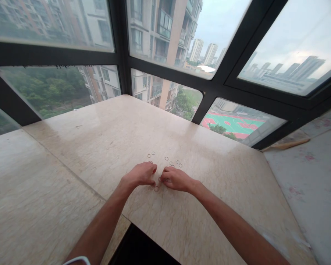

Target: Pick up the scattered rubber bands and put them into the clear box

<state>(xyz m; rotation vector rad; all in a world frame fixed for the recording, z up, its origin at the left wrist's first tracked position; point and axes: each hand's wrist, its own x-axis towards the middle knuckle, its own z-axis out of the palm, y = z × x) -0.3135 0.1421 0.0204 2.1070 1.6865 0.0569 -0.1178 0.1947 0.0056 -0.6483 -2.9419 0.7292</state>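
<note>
Several small thin metal rings lie on the pale marble sill, among them a ring [166, 158] beyond my hands and a ring [156, 188] just in front of them. My left hand [141, 174] rests low over the stone, thumb and fingers curved with a gap between them and nothing visible inside. Another ring at its knuckles is partly hidden. Close by on the right, my right hand [178, 179] has its fingers pinched together. A thin ring [159, 179] shows at its fingertips; the grip itself is partly hidden.
The marble sill [85, 147] spreads out around my hands, with a seam running across its left part. Dark window frames [124, 48] border the far side. A floral-papered wall [314, 176] stands at right. A dark gap [143, 246] lies below the near edge.
</note>
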